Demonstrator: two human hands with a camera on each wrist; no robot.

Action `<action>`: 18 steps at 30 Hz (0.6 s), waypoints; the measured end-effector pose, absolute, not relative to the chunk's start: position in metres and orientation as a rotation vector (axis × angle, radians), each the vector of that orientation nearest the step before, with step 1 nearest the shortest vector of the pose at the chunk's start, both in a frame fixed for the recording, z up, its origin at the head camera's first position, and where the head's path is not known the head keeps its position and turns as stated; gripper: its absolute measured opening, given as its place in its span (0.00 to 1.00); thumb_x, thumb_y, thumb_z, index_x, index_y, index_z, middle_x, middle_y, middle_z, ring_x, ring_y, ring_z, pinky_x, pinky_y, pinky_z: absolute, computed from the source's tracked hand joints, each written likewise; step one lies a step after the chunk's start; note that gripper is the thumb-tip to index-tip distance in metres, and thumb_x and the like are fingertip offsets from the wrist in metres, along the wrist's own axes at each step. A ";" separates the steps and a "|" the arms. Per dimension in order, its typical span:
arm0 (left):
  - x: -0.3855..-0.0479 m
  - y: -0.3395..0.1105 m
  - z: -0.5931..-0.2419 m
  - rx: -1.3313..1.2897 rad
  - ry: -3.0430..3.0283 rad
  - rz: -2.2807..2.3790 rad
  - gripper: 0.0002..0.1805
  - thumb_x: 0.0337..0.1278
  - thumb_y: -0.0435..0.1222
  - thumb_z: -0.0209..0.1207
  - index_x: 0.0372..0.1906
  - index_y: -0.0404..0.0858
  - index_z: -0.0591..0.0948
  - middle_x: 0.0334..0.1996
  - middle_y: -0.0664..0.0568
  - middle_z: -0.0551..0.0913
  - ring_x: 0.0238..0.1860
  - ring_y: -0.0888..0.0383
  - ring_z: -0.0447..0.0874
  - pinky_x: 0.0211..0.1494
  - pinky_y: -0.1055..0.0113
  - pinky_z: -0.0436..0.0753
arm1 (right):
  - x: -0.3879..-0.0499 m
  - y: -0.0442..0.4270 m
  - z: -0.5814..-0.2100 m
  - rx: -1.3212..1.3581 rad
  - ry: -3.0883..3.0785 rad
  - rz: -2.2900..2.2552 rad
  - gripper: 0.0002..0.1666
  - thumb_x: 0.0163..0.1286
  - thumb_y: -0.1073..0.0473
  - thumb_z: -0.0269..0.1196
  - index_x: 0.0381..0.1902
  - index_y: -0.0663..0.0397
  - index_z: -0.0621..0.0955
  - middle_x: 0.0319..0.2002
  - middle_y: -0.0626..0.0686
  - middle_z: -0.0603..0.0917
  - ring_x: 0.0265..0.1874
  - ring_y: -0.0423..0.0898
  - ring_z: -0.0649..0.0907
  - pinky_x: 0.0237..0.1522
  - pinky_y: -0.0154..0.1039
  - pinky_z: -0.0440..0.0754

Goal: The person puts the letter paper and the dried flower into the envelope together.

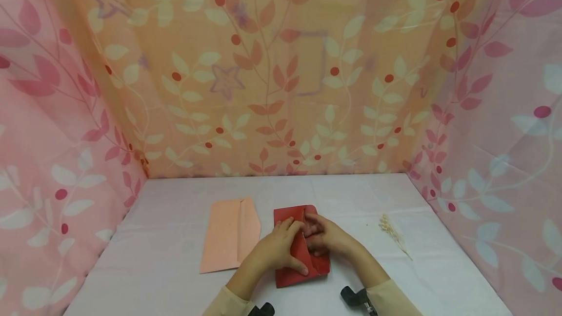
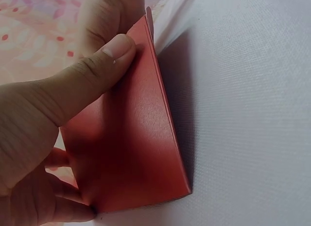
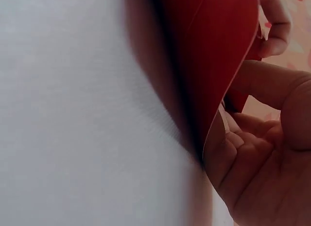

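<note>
A red envelope [image 1: 286, 277] lies at the front middle of the white table, its pocket edge lifted so that it gapes. My left hand [image 1: 276, 247] holds it from the left, the thumb [image 2: 116, 48] flat on its front face and the other fingers spread toward its upper part and edge. My right hand [image 1: 331, 238] reaches in from the right with curled fingers at the gaping edge. In the right wrist view, the red paper [image 3: 214, 46] hides those fingertips, so what they touch inside is unseen.
A peach envelope [image 1: 221, 238] with its pointed flap to the right lies left of the red one. To the right is a small dried flower sprig [image 1: 391, 228]. Patterned curtains [image 1: 263, 87] enclose the white table [image 1: 167, 228] at back and sides.
</note>
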State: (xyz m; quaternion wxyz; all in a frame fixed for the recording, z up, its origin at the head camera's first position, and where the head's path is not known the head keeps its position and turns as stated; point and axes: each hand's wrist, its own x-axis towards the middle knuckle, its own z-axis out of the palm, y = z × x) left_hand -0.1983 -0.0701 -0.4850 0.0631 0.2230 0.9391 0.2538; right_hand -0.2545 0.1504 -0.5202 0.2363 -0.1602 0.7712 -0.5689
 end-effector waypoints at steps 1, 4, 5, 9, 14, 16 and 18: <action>-0.198 -0.070 -0.485 0.672 2.837 0.767 0.54 0.30 0.65 0.79 0.66 0.52 0.68 0.75 0.38 0.64 0.75 0.28 0.60 0.63 0.35 0.77 | -0.254 0.152 -0.521 -0.434 2.104 -1.578 0.51 0.64 0.65 0.70 0.80 0.54 0.58 0.52 0.61 0.82 0.38 0.50 0.87 0.35 0.48 0.89; -0.197 -0.068 -0.485 0.659 2.836 0.774 0.54 0.29 0.64 0.80 0.66 0.52 0.68 0.75 0.38 0.64 0.74 0.26 0.59 0.62 0.34 0.77 | -0.250 0.156 -0.521 -0.442 2.086 -1.626 0.52 0.65 0.67 0.69 0.81 0.55 0.56 0.54 0.64 0.81 0.42 0.50 0.87 0.38 0.49 0.90; -0.197 -0.068 -0.485 0.651 2.835 0.777 0.54 0.29 0.64 0.80 0.66 0.53 0.68 0.75 0.38 0.64 0.74 0.25 0.59 0.62 0.33 0.77 | -0.248 0.158 -0.520 -0.446 2.079 -1.644 0.51 0.66 0.67 0.69 0.81 0.55 0.56 0.54 0.65 0.80 0.42 0.51 0.87 0.39 0.50 0.90; -0.197 -0.067 -0.487 0.643 2.838 0.794 0.55 0.28 0.65 0.80 0.67 0.54 0.68 0.75 0.39 0.64 0.74 0.26 0.59 0.62 0.33 0.77 | -0.239 0.170 -0.518 -0.456 2.089 -1.693 0.50 0.66 0.66 0.70 0.80 0.55 0.58 0.56 0.66 0.79 0.47 0.54 0.88 0.45 0.48 0.89; -0.198 -0.066 -0.489 0.614 2.844 0.799 0.56 0.28 0.64 0.80 0.68 0.56 0.68 0.75 0.41 0.64 0.75 0.27 0.59 0.61 0.34 0.78 | -0.234 0.184 -0.517 -0.466 2.121 -1.730 0.50 0.66 0.66 0.70 0.79 0.58 0.58 0.57 0.68 0.78 0.49 0.56 0.87 0.49 0.42 0.87; -0.198 -0.066 -0.488 0.602 2.846 0.801 0.56 0.28 0.64 0.80 0.69 0.56 0.68 0.75 0.42 0.64 0.75 0.28 0.59 0.60 0.34 0.79 | -0.232 0.187 -0.515 -0.472 2.107 -1.749 0.50 0.66 0.67 0.70 0.79 0.59 0.57 0.58 0.69 0.78 0.50 0.57 0.87 0.50 0.42 0.87; -0.198 -0.066 -0.488 0.603 2.847 0.801 0.56 0.28 0.64 0.80 0.69 0.56 0.68 0.75 0.42 0.64 0.75 0.28 0.59 0.59 0.35 0.80 | -0.229 0.190 -0.511 -0.477 2.097 -1.761 0.51 0.67 0.66 0.70 0.80 0.59 0.56 0.59 0.70 0.77 0.51 0.58 0.87 0.50 0.43 0.87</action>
